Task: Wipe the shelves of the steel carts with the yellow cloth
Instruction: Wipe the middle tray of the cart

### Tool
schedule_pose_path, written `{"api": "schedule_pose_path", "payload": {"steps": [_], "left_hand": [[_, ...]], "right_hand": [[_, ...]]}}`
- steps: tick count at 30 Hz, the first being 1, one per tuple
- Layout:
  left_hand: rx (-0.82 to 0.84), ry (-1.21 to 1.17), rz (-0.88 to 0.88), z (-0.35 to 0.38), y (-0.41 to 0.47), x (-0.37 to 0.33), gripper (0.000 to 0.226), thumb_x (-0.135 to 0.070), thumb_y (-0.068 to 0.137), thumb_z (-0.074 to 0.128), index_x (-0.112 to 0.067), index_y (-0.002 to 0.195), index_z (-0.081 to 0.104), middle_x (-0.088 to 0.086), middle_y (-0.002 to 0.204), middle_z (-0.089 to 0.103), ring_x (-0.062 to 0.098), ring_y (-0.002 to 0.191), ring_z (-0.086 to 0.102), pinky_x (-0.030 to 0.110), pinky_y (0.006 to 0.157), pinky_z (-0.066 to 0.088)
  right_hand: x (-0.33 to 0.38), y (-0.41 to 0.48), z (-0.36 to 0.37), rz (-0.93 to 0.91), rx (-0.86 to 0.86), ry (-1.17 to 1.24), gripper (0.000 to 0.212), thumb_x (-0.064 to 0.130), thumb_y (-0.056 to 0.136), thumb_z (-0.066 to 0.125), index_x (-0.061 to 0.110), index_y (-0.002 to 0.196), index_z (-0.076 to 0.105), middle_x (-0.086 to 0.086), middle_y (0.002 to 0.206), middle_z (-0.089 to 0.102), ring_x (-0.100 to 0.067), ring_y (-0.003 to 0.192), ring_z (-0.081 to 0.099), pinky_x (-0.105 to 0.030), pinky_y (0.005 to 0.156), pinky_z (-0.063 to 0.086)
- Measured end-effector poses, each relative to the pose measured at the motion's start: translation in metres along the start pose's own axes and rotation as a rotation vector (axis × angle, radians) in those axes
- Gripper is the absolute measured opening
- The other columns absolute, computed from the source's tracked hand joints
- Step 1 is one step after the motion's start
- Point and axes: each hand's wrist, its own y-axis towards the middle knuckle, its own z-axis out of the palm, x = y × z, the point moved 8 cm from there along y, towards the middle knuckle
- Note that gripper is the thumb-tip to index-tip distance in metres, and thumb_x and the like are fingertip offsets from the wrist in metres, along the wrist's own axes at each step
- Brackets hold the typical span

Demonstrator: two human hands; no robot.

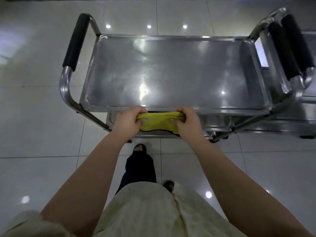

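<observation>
Yellow cloth (159, 121) hangs in the air between both hands, just before the near rim of the top shelf (171, 71) of the steel cart, and it does not yet touch the metal. The fingers of the left hand (127, 121) and of the right hand (187, 120) are curled and clamped on its two ends, so the cloth is bunched into a narrow band. To wipe well, the person should probably fold it into a flat pad, press it on the shelf and make long overlapping strokes, also into the corners. The lower shelf (213, 120) waits below.
</observation>
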Motion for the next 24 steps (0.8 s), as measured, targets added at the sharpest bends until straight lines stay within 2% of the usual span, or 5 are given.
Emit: {"api": "schedule_pose_path", "payload": {"steps": [9,12,16,18,24], "left_hand": [[0.066,-0.016,0.002,0.072,-0.022,-0.031,0.019,-0.02,0.088,0.065,-0.023,0.107,0.065,-0.002,0.105,0.06,0.021,0.096,0.057,0.045,0.093,0.044],[0.129,-0.032,0.001,0.095,-0.018,-0.026,0.017,-0.025,0.088,0.068,-0.017,0.102,0.069,0.002,0.096,0.058,0.022,0.088,0.058,0.028,0.076,0.04],[0.236,-0.022,-0.01,0.128,-0.006,-0.014,0.012,-0.034,0.089,0.066,-0.023,0.092,0.064,-0.007,0.083,0.054,0.016,0.077,0.055,0.031,0.065,0.041],[0.255,-0.031,-0.005,0.143,0.002,-0.01,0.01,-0.037,0.089,0.064,-0.028,0.09,0.06,-0.012,0.079,0.055,0.009,0.073,0.054,0.029,0.06,0.039],[0.232,-0.178,-0.039,0.203,0.025,0.006,0.018,-0.028,0.085,0.071,-0.028,0.101,0.064,-0.015,0.091,0.062,0.004,0.083,0.056,0.02,0.068,0.045]], "right_hand": [[-0.058,-0.044,-0.054,0.165,-0.031,0.015,0.027,-0.004,0.082,0.063,0.017,0.1,0.065,0.005,0.101,0.055,-0.009,0.091,0.051,-0.027,0.085,0.047],[-0.078,-0.056,-0.059,0.223,-0.089,0.017,0.029,-0.006,0.08,0.065,0.013,0.102,0.066,0.001,0.104,0.056,-0.012,0.094,0.053,-0.028,0.085,0.048],[-0.108,-0.065,-0.055,0.314,-0.125,0.003,0.028,-0.007,0.081,0.062,0.014,0.099,0.066,0.001,0.105,0.055,0.0,0.086,0.049,-0.009,0.075,0.041],[-0.126,-0.063,-0.053,0.336,-0.164,0.004,0.029,-0.008,0.08,0.061,0.014,0.098,0.066,0.0,0.105,0.055,0.002,0.086,0.047,-0.011,0.077,0.04],[-0.201,-0.057,-0.048,0.472,-0.247,0.129,0.044,0.002,0.082,0.059,0.044,0.093,0.06,0.016,0.102,0.059,0.01,0.088,0.055,-0.007,0.063,0.047]]}}
